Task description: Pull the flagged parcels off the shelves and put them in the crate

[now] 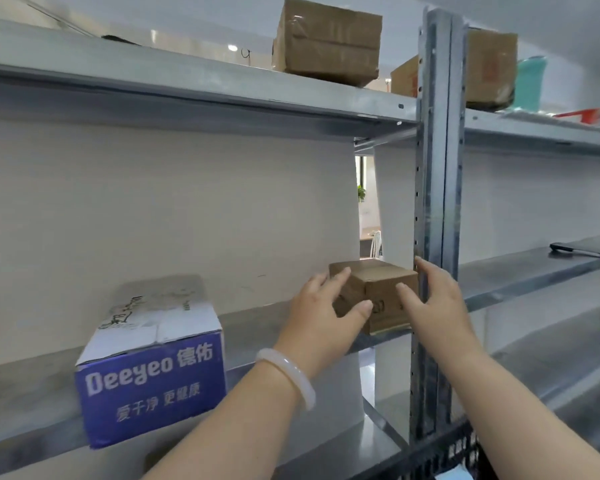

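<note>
Brown parcel [378, 282] on grey metal shelf [257, 325], left hand [321, 315] gripping it, right hand [435, 301] flat against it, white wall [187, 202] behind

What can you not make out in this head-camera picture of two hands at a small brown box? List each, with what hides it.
Head view, the crate: only a dark latticed corner shows; the bottom edge cuts it off.
Head view, print on the small brown box: blurred, partly behind the left hand and right hand.
Head view, the top-shelf cardboard box: partly hidden by the upright post.
</note>
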